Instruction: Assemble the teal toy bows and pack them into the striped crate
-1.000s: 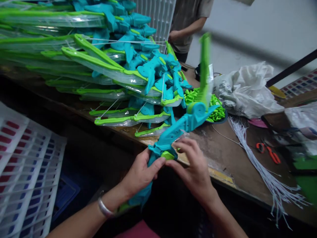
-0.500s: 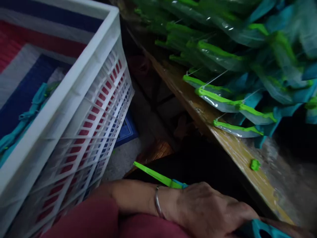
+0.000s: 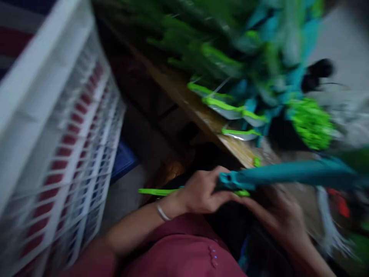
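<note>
In front of my lap I hold a long teal plastic piece (image 3: pixel 294 173) that reaches out to the right, blurred by motion. My left hand (image 3: pixel 201 194), with a silver bangle at the wrist, is closed around its near end, where a round hole shows. A thin bright green strip (image 3: pixel 157 191) sticks out to the left behind that hand. My right hand (image 3: pixel 284 209) is under the teal piece, thumb reaching to my left fingers. Its other fingers are mostly hidden, but it appears closed on the piece.
On the left stands a white slatted plastic crate (image 3: pixel 72 123) with a striped lining. A wooden table edge (image 3: pixel 198 111) runs diagonally; on it are many bagged green and teal pieces (image 3: pixel 227 107) with strings. Behind lie a bright green bundle (image 3: pixel 311 123) and white strands (image 3: pixel 328 227).
The view has swung right. Both hands now show, and the long teal piece, before mostly out of frame, has come up into view above my right hand.
</note>
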Tool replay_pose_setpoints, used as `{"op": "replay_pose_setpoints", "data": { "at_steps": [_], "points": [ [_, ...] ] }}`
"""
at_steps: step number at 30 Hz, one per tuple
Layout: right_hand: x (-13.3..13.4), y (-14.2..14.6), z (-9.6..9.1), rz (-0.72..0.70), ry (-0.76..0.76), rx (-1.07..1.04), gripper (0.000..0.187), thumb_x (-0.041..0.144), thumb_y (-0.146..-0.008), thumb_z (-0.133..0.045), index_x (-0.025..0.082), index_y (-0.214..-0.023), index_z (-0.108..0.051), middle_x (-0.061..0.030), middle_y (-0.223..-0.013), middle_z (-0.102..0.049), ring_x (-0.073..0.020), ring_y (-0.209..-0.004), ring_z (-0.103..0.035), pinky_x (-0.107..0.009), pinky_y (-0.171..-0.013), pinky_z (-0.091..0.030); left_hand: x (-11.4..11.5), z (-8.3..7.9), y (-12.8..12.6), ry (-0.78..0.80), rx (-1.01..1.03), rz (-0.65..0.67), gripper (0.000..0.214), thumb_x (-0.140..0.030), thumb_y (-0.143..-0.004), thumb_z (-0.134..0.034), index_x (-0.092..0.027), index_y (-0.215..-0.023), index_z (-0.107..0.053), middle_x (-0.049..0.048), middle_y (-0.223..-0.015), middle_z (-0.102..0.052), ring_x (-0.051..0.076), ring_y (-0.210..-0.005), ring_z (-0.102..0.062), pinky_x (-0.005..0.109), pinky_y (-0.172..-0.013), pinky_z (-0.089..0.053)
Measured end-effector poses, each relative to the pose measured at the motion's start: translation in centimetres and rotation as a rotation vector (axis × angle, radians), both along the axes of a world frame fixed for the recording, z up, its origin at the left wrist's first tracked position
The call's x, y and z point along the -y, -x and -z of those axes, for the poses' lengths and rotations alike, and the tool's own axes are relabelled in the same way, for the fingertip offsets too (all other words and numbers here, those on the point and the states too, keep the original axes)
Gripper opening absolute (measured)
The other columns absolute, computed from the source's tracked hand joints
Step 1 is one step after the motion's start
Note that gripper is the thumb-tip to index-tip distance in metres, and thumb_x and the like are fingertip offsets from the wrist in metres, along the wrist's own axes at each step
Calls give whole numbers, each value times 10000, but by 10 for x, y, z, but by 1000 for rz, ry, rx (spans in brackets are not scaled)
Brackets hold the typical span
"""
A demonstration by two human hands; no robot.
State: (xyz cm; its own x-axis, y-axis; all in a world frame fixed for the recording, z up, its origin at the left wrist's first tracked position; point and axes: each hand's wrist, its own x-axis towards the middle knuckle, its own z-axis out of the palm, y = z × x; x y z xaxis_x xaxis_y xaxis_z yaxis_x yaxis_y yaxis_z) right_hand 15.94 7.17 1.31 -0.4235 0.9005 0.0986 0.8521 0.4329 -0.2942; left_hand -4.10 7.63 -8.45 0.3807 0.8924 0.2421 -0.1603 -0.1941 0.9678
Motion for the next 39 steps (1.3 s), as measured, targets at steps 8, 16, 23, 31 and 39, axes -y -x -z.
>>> {"op": "replay_pose_setpoints", "data": {
  "at_steps": [8, 16, 23, 31, 39],
  "points": [
    [-19, 35, -11, -36, 85, -289, 397, 526, -919, -711, 197, -1140, -676, -53, -970, -712, -180, -842, -669, -283, -749, -548, -18, -10, 28, -83, 15, -37, 182, -313, -932, -652, -195, -1055, -589, -8, -858, -638, 152, -750, -611, 260, -709, -465],
    [-17, 41, -30, 52, 341, -372, 430, 484, -850, -805, 205, -1167, -722, -53, -1113, -749, -205, -914, -706, -322, -829, -569, -11, -11, 22, -59, -31, -8, 219, -374, -940, -621, -183, -1043, -591, 20, -874, -658, 178, -768, -610, 294, -723, -461],
    [-28, 44, -28, 111, 529, -459, 512, 459, -802, -847, 195, -1218, -706, -64, -1141, -742, -259, -1066, -695, -380, -936, -573, -12, -18, 22, -6, -15, -68, 174, -344, -917, -620, -180, -966, -589, 21, -827, -646, 184, -744, -617, 303, -705, -464],
    [-32, 40, -29, 194, 758, -792, 552, 442, -750, -889, 158, -1174, -680, -70, -1120, -740, -214, -1012, -716, -367, -970, -565, -22, -17, 13, 70, 114, -8, 131, -324, -922, -603, -198, -911, -568, 2, -782, -624, 175, -703, -584, 302, -681, -463],
    [-24, 36, -28, 216, 697, -746, 493, 455, -780, -863, 161, -1129, -677, -79, -1109, -742, -221, -1008, -717, -388, -948, -586, -20, -12, 11, 38, 94, 17, 235, -418, -972, -597, -199, -905, -543, 0, -756, -586, 171, -687, -565, 304, -654, -439]
  ]
}}
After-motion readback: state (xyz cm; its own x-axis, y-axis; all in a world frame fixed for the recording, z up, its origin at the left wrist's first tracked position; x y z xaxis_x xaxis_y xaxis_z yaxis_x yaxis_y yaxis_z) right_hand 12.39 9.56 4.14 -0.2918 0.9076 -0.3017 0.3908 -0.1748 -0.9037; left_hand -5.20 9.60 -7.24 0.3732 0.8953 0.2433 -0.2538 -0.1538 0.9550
